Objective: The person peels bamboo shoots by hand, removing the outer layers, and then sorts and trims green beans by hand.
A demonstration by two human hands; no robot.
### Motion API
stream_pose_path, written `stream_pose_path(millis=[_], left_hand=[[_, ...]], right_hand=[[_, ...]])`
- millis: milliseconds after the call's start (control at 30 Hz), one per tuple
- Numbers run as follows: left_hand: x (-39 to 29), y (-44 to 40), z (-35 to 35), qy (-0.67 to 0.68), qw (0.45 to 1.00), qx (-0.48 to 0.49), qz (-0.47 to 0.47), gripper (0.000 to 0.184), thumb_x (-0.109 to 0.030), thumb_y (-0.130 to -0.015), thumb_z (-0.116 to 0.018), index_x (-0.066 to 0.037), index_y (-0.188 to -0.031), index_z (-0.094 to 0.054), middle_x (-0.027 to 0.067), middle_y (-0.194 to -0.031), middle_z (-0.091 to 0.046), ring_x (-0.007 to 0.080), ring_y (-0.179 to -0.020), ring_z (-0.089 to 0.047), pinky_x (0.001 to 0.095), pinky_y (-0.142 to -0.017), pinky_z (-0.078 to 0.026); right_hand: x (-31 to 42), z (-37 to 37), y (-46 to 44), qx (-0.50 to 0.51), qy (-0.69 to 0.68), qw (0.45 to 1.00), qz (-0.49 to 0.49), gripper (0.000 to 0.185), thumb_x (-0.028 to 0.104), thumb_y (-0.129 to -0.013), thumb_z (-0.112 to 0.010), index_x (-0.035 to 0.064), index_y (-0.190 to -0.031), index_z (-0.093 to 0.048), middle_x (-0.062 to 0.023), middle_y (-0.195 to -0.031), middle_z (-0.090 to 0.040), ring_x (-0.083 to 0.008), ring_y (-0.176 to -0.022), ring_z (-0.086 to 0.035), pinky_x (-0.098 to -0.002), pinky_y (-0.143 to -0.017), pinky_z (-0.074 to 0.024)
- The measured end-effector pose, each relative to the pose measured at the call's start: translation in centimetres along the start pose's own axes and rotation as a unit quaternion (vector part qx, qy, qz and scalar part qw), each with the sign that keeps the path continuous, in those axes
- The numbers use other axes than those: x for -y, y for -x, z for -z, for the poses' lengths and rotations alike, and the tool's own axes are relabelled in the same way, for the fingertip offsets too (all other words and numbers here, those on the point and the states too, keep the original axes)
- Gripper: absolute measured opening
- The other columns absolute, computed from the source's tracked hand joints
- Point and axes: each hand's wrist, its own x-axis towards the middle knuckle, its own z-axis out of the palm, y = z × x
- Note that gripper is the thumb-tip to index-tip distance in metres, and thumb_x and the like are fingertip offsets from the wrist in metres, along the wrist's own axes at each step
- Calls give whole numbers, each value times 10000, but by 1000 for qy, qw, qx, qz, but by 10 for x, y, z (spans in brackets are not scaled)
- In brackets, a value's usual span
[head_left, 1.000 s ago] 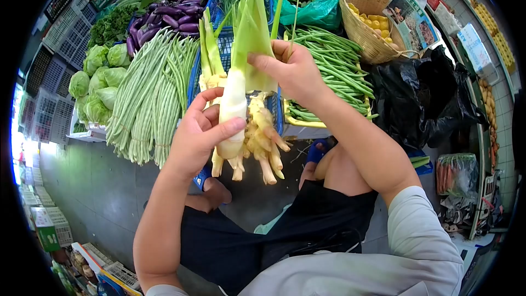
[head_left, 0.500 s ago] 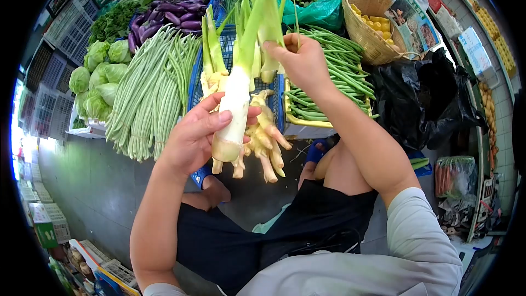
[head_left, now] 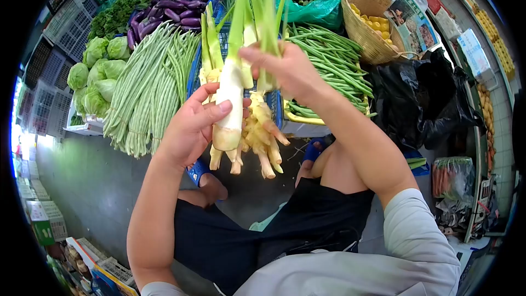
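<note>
A thick white stalk with a green top (head_left: pixel 230 96) stands tilted in front of me, its cut base toward me. My left hand (head_left: pixel 192 126) is wrapped round its lower part, thumb across the front. At the upper part is my right hand (head_left: pixel 285 68), blurred, with its fingers closed round a loose green leaf or husk (head_left: pixel 269 27). Pale ginger roots (head_left: pixel 260 129) lie just beyond and below the stalk, on a blue crate (head_left: pixel 193 71). More green-topped stalks (head_left: pixel 212 41) stand behind.
Long beans (head_left: pixel 150 87), cabbages (head_left: pixel 96 77) and eggplants (head_left: pixel 170 13) lie to the left. On the right are green beans (head_left: pixel 331 68), a wicker basket (head_left: pixel 361 22) of yellow items and a black plastic bag (head_left: pixel 424 96). My knees are below.
My right hand first pulled a broad outer leaf away from the stalk, then moved slightly left and down. The left hand stayed round the stalk, which now shows more white.
</note>
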Motion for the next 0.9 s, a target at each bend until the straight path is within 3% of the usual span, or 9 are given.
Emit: stream_pose_path(millis=[167,300,367,467,567,700,767,833,900], left_hand=[[8,-7,-6,-87,993,-55,-53,543,-154,-1013,-690,14,-1463,-437,157,-1294,-658,220,-1169,-675,375,-1019,-557],[-1,-12,-13,-190,951,-183,-159,444,-243,-1038,-669,15,-1383,-563,103,-1300,-647,174,-1210,-628,331,-1024,-534],[-3,-11,-5,-224,938,-196,-176,423,-260,-1038,-668,11,-1353,-586,105,-1286,-651,162,-1190,-629,329,-998,-543],[-7,-9,-2,-238,929,-220,-177,382,-231,-1032,-671,14,-1316,-596,99,-1251,-657,143,-1139,-630,316,-957,-552],[-5,-8,1,-265,920,-223,-183,374,-214,-1026,-677,15,-1311,-596,94,-1238,-656,139,-1125,-628,316,-935,-556],[-6,-7,2,-300,900,-241,-207,370,-202,-1018,-687,19,-1302,-599,99,-1236,-655,151,-1128,-622,313,-918,-553],[-6,-7,11,-317,891,-244,-216,374,-202,-1013,-692,22,-1299,-604,101,-1247,-652,157,-1129,-622,312,-916,-554],[-9,-7,20,-338,880,-266,-204,381,-207,-1011,-695,24,-1301,-608,101,-1247,-653,158,-1120,-626,313,-910,-556],[-11,-8,29,-334,876,-278,-208,384,-215,-1010,-695,21,-1303,-616,98,-1238,-658,154,-1108,-631,315,-902,-560]], right_hand=[[-17,-2,-14,56,-72,996,26,383,380,-909,-823,29,-1036,-737,-43,-836,-700,-102,-677,-610,-274,-590,-488],[-30,33,-47,-69,-60,993,68,359,397,-931,-796,39,-960,-777,-37,-837,-729,-110,-697,-641,-282,-627,-506],[-36,53,-58,-234,88,959,134,382,416,-939,-776,35,-965,-785,-43,-786,-724,-131,-667,-641,-323,-634,-513],[-46,61,-64,-255,170,946,111,413,441,-913,-777,34,-978,-792,-85,-764,-728,-185,-663,-657,-365,-660,-524],[-59,54,-69,-190,252,946,78,434,450,-905,-800,19,-948,-772,-43,-744,-696,-128,-649,-609,-308,-626,-487],[-70,37,-77,-178,266,947,24,447,440,-869,-811,23,-1026,-778,-69,-765,-720,-164,-658,-644,-360,-660,-518],[-78,34,-86,-177,264,948,34,439,419,-876,-799,21,-1062,-774,-96,-799,-739,-214,-688,-681,-387,-699,-536],[-85,33,-90,-155,250,955,22,542,446,-842,-809,-32,-1089,-744,-228,-928,-752,-384,-874,-729,-456,-814,-558],[-90,30,-91,-169,266,948,48,562,447,-853,-799,-48,-1106,-720,-247,-954,-745,-400,-905,-723,-471,-833,-558]])
